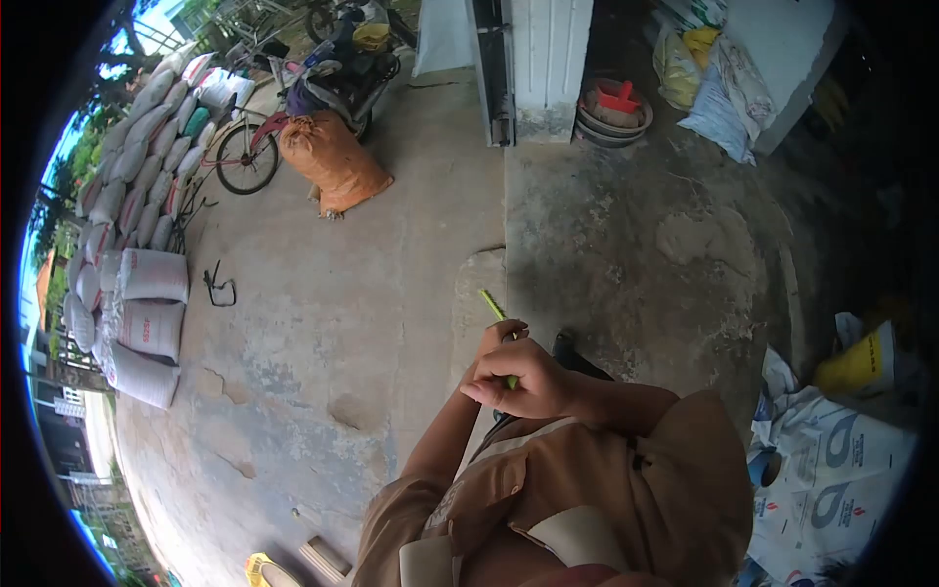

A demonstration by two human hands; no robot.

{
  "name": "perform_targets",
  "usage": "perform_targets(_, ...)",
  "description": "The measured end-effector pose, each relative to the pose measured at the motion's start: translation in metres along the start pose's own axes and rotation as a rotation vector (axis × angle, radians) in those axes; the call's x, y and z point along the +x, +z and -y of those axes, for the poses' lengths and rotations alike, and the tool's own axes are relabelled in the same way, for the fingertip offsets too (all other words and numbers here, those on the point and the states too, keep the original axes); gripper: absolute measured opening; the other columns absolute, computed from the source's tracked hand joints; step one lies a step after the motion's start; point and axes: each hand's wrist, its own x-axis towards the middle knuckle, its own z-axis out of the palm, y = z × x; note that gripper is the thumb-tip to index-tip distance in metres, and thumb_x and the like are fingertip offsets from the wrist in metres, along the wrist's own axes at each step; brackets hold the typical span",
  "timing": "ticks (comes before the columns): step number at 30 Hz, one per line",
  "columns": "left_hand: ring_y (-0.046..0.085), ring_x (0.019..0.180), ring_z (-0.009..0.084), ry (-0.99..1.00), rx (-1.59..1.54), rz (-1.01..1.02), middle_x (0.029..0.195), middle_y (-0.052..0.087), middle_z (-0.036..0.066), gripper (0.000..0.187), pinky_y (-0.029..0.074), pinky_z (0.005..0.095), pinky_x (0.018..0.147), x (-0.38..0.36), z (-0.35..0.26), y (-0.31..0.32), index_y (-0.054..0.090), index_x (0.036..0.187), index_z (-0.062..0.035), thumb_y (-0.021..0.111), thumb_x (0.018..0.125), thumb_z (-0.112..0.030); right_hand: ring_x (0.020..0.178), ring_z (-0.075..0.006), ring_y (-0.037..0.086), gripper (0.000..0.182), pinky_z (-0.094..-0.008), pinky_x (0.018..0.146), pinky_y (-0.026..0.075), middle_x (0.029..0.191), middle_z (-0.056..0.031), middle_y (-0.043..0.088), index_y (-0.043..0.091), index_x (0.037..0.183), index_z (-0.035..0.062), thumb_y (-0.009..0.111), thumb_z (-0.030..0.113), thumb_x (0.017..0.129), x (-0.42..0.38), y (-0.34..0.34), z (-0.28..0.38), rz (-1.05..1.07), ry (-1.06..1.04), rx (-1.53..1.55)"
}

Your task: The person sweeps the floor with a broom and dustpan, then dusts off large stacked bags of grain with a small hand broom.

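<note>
Both of my hands are close together in front of my body, over the concrete floor. A slim yellow-green tool [493, 305] sticks out beyond my left hand [497, 338], whose fingers are curled around it and partly hidden. Nearer to me, my right hand [528, 377] is closed and overlaps the left. Another bit of the same green shows at the right hand's fingers. The middle of the tool is covered by the hands, and I cannot tell its exact kind.
Stacked white sacks [152, 274] line the left side. An orange sack [333, 161] lies beside a bicycle [246, 157] and a motorbike [357, 83]. Basins with a red scoop [616, 98] stand by a white pillar [551, 68]. Printed bags [831, 479] lie at the right.
</note>
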Motion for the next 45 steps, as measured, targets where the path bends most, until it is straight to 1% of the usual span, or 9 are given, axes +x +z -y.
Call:
perform_targets(3,0.049,0.098,0.0198,0.069,0.017,0.315,0.106,0.046,0.014,0.027,0.041,0.0274,0.083,0.039,-0.013,0.021,0.048,0.109,-0.0041,0.053,0.082,-0.007,0.041,-0.0127,0.042,0.021,-0.0251,0.05,0.034,0.049,-0.0018,0.047,0.053,0.064,0.0037,0.061,0.018,0.078,-0.007,-0.04,0.002,-0.121,0.01,-0.001)
perform_targets(6,0.057,0.069,0.0132,0.17,0.062,0.388,0.075,0.061,0.006,0.027,0.044,0.0254,0.061,0.097,0.045,0.091,0.06,0.096,-0.0037,0.069,0.071,-0.009,0.041,-0.012,0.044,0.02,-0.0251,0.042,0.034,0.049,-0.0033,0.047,0.053,0.066,0.003,0.062,0.017,0.077,-0.01,-0.103,-0.008,-0.18,-0.033,-0.046)
perform_targets(13,0.055,0.07,0.0092,0.056,-0.451,0.607,0.075,0.058,0.001,0.023,0.043,0.0213,0.063,0.193,-0.011,0.259,0.06,0.087,-0.0044,0.072,0.069,-0.01,0.06,-0.0154,0.054,0.019,-0.0271,0.055,0.041,0.066,-0.0074,0.055,0.055,0.075,0.0019,0.061,0.02,0.077,-0.047,-0.278,-0.042,-0.381,0.163,-0.074)
perform_targets(19,0.055,0.072,0.0088,-0.392,-0.842,0.725,0.076,0.058,0.0,0.02,0.042,0.0209,0.065,0.266,0.025,0.41,0.059,0.081,-0.0058,0.072,0.067,-0.011,0.091,-0.0219,0.052,0.028,-0.0324,0.083,0.039,0.092,-0.0076,0.053,0.054,0.093,0.0038,0.066,0.017,0.072,-0.084,-0.438,-0.066,-0.61,0.105,-0.381)
perform_targets(27,0.057,0.073,0.0117,-1.005,-1.393,0.67,0.078,0.059,0.001,0.016,0.044,0.025,0.067,0.315,0.07,0.533,0.059,0.079,-0.0068,0.066,0.069,-0.017,0.067,-0.0117,0.057,0.016,-0.0255,0.062,0.045,0.071,-0.0057,0.061,0.058,0.085,0.0042,0.066,0.012,0.073,-0.144,-0.548,-0.115,-0.705,0.569,-0.225)
perform_targets(34,0.055,0.085,0.0149,-0.196,-0.865,1.348,0.09,0.056,0.005,0.023,0.043,0.0274,0.075,0.465,-0.001,0.61,0.054,0.093,-0.0074,0.062,0.074,-0.019,0.064,-0.0162,0.057,0.015,-0.0282,0.061,0.045,0.07,-0.0098,0.06,0.057,0.08,0.0038,0.065,0.015,0.073,-0.108,-0.671,-0.154,-0.983,0.648,-0.336)
perform_targets(40,0.053,0.096,0.018,0.585,-0.224,1.625,0.101,0.053,0.009,0.03,0.043,0.0299,0.083,0.596,-0.094,0.697,0.05,0.106,-0.0079,0.057,0.08,-0.021,0.067,-0.0169,0.06,0.017,-0.027,0.061,0.046,0.073,-0.0108,0.06,0.057,0.082,0.0043,0.067,0.013,0.071,-0.062,-0.795,-0.153,-1.149,0.622,-0.615)
perform_targets(43,0.058,0.085,0.0245,0.255,-0.261,1.598,0.086,0.059,0.011,0.027,0.044,0.035,0.072,0.636,-0.087,0.744,0.055,0.093,-0.0078,0.06,0.073,-0.025,0.066,-0.0158,0.06,0.017,-0.0257,0.059,0.046,0.073,-0.0103,0.06,0.057,0.081,0.0043,0.068,0.006,0.068,-0.061,-0.845,-0.163,-1.254,0.536,-0.581)
perform_targets(45,0.058,0.082,0.0262,0.306,-0.243,1.597,0.083,0.06,0.011,0.024,0.044,0.0355,0.07,0.664,-0.081,0.789,0.056,0.089,-0.0072,0.06,0.071,-0.022,0.061,-0.0111,0.056,0.015,-0.0236,0.056,0.045,0.067,-0.0064,0.059,0.058,0.079,0.0044,0.068,0.005,0.068,-0.077,-0.883,-0.179,-1.254,0.512,-0.648)
